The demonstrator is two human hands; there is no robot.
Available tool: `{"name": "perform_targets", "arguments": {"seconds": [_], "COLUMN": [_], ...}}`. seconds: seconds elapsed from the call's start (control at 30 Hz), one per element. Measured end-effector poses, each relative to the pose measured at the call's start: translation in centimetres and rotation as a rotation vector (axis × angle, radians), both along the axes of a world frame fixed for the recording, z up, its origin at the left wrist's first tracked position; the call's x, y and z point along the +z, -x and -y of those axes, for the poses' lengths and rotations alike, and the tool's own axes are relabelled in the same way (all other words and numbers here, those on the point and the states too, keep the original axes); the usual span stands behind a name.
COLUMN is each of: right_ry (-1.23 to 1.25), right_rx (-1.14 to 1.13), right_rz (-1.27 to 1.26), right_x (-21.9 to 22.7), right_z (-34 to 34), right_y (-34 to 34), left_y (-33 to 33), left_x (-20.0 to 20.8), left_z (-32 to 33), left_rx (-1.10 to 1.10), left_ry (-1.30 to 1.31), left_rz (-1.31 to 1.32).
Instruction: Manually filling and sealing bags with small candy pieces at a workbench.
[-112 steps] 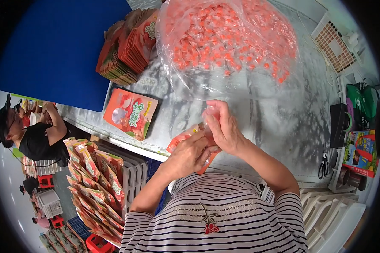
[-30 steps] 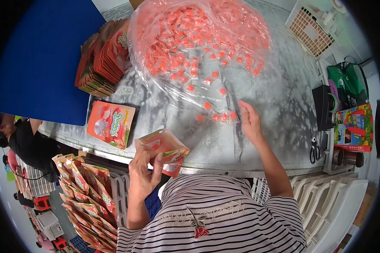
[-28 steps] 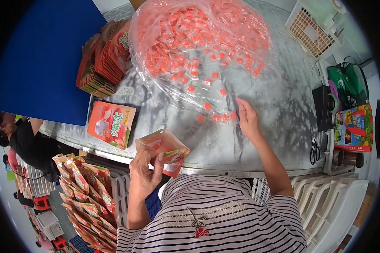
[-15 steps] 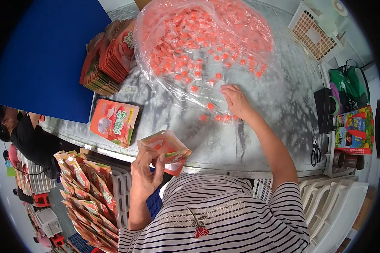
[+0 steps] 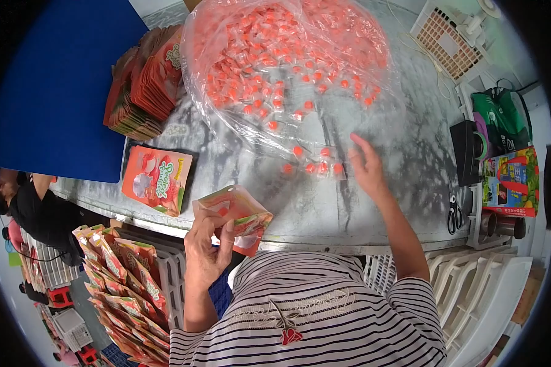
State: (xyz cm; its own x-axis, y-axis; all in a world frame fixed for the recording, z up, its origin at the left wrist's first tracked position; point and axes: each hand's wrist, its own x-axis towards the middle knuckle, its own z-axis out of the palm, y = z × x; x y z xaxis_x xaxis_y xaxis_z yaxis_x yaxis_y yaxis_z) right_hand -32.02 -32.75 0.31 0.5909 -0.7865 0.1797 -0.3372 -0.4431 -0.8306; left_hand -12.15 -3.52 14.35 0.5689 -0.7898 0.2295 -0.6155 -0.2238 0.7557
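My left hand [image 5: 207, 249] grips an orange-red pouch [image 5: 242, 211] at the table's near edge, thumb in front and fingers behind. The pouch's mouth gapes and its pale inside shows. Over the table to the right, my right hand [image 5: 367, 164] holds nothing, its fingers apart. Just left of it lies a small group of clear-wrapped orange candies [image 5: 322, 168]. Beyond them a big clear plastic bag [image 5: 196, 92] lies spread, heaped with many more of these candies. A flat pouch [image 5: 157, 178] rests on the table left of the one I hold.
Stacked pouches [image 5: 156, 82] stand beside a blue panel [image 5: 58, 85] at the left. Filled-looking pouches [image 5: 125, 293] crowd a crate below. Along the right lie scissors [image 5: 454, 215], a colourful box [image 5: 511, 183], a green bag [image 5: 502, 119] and a white basket [image 5: 450, 43]. Another person [image 5: 40, 208] works at far left.
My right hand has moved right and toward me, away from the loose candies, and its fingers have spread. My left hand still holds the pouch. The whole view has shifted slightly.
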Motion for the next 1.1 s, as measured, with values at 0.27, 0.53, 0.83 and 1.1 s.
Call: {"name": "perform_targets", "arguments": {"seconds": [0.27,0.53,0.83,1.1], "right_ry": [0.437,0.530,0.347,0.443], "right_rx": [0.075,0.256,0.184,0.337], "right_rz": [-0.325,-0.134,-0.060,-0.119], "right_x": [0.8,-1.4,-0.3,0.5], "right_z": [-6.5,-7.5,-6.6,-8.7], "right_y": [-7.9,-7.7,-4.1,-10.8], "left_y": [0.3,0.1,0.2,0.8], "left_x": [-0.2,-1.4,-1.1,-1.3], "left_z": [0.1,0.1,0.8,0.7], "left_rx": [-0.003,-0.068,-0.104,-0.116], "left_ry": [0.001,0.058,0.009,0.026], "left_rz": [-0.001,0.104,0.107,0.116]}}
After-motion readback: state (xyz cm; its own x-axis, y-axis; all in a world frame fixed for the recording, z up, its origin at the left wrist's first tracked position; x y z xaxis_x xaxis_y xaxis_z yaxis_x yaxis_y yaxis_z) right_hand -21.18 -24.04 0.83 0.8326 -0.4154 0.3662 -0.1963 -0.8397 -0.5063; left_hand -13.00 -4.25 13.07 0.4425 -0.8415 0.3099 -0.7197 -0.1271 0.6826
